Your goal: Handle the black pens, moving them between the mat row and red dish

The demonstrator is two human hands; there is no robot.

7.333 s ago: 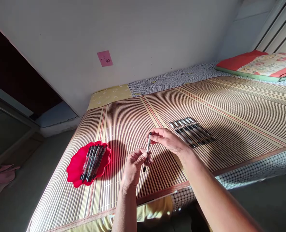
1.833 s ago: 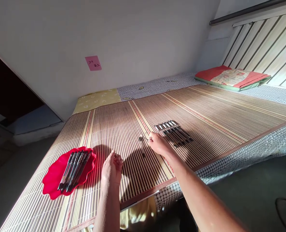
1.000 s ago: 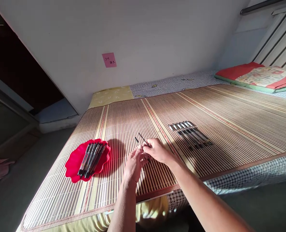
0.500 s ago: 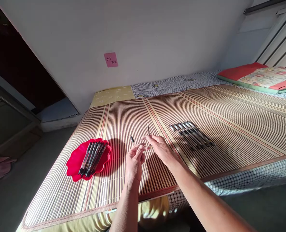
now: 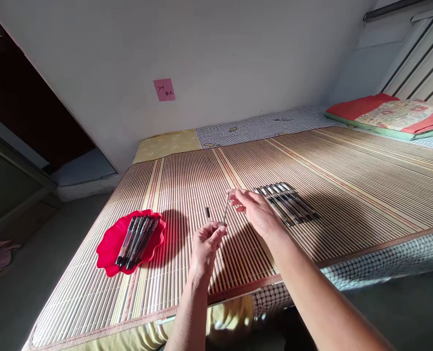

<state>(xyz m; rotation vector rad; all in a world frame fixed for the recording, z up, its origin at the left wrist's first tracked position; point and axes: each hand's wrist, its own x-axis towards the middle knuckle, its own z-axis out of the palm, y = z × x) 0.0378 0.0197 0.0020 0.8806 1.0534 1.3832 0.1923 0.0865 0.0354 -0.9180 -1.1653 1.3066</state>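
Where the left hand (image 5: pixel 204 246) pinches the rod (image 5: pixel 226 208), its lower end hides.

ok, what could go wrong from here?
The slim rod, pinched near its lower end by the left hand, could slip out. The black pen end just beyond that hand might get knocked; how it's supported is hidden. The right hand appears close to the row of pens and may nudge them.

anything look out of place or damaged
No damage or spill stands out. One oddity: a short black piece shows just beyond the left hand, apart from the pens lined up on the mat and those on the red plate. Whether it is loose or held, I cannot tell.
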